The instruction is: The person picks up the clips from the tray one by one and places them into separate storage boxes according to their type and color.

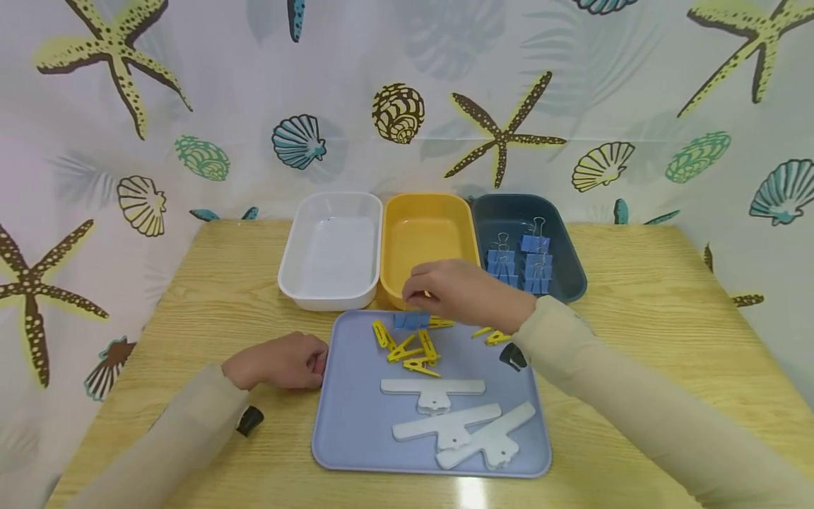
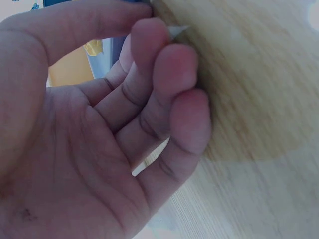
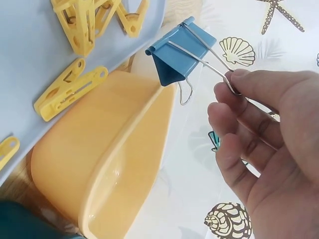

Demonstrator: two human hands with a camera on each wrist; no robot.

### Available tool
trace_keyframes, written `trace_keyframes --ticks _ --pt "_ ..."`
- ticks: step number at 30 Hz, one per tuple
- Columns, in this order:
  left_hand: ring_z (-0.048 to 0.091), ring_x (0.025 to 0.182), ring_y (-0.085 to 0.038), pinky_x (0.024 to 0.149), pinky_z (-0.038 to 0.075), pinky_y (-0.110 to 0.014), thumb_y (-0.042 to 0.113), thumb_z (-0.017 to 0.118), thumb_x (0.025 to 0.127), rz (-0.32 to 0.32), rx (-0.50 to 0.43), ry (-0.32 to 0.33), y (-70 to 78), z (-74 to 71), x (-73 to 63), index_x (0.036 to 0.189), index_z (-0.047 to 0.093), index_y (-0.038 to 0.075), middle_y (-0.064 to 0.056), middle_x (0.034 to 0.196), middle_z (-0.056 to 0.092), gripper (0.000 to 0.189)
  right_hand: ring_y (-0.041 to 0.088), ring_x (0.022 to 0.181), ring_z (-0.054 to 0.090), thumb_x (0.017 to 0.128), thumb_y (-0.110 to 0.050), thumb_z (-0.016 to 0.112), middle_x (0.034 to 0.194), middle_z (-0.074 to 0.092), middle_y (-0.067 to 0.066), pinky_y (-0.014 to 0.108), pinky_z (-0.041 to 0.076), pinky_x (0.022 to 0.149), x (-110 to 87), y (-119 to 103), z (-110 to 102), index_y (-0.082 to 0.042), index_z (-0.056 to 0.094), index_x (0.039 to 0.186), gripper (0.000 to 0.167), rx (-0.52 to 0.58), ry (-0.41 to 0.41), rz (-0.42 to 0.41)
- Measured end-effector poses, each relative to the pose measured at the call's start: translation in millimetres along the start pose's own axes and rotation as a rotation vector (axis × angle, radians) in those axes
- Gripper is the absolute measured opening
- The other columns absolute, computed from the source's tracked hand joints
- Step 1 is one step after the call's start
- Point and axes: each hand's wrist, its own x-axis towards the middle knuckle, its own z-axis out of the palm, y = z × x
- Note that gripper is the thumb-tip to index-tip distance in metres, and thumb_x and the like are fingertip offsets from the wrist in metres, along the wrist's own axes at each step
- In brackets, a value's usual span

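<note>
Between thumb and index finger, my right hand (image 1: 445,286) pinches a blue binder clip (image 3: 187,52) by one of its wire handles. In the head view this clip appears over the far edge of the lavender tray (image 1: 356,424), just in front of the yellow bin (image 1: 432,205). My left hand (image 1: 286,360) rests on the table against the tray's left rim. Its fingers are loosely curled in the left wrist view, the palm holding nothing. Several yellow clothespins (image 1: 420,364) lie on the tray's far half. White bag clips (image 1: 432,387) lie nearer, two of them overlapping.
A white bin (image 1: 299,272) stands left of the yellow one. On the right, a dark blue bin (image 1: 566,247) holds several blue binder clips (image 1: 537,265). The wooden table (image 1: 636,283) meets a patterned cloth (image 1: 356,92) behind the bins.
</note>
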Motion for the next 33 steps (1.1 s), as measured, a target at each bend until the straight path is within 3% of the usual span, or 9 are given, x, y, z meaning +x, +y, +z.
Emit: trace_keyframes --ticks 13,20,33 --pt "0.045 0.044 -0.006 0.046 0.037 -0.02 0.007 0.066 0.076 -0.039 -0.049 -0.036 3.5 -1.7 2.2 0.069 0.056 0.012 0.007 0.05 0.048 0.013 0.009 0.086 0.062 0.09 -0.018 0.068 0.097 0.069 -0.006 0.024 0.055 0.084 -8.4 10.8 -7.8 -0.016 0.073 0.106 0.017 -0.024 0.028 0.064" --pt "0.046 0.044 -0.007 0.046 0.037 -0.021 0.008 0.066 0.077 -0.062 -0.059 -0.052 0.5 -0.4 4.5 0.069 0.056 0.012 0.005 0.05 0.051 0.013 0.008 0.082 0.061 0.091 -0.017 0.067 0.096 0.067 -0.005 0.024 0.056 0.079 -13.0 14.8 -13.0 -0.017 0.072 0.103 0.014 -0.034 0.051 0.09" --pt "0.045 0.042 -0.007 0.046 0.036 -0.021 0.006 0.065 0.076 -0.047 -0.068 -0.059 0.5 -1.0 3.9 0.069 0.055 0.012 0.006 0.048 0.05 0.013 0.01 0.084 0.065 0.092 -0.018 0.066 0.1 0.069 -0.004 0.028 0.056 0.078 -21.0 25.9 -20.7 -0.016 0.072 0.104 0.014 -0.063 0.077 0.099"
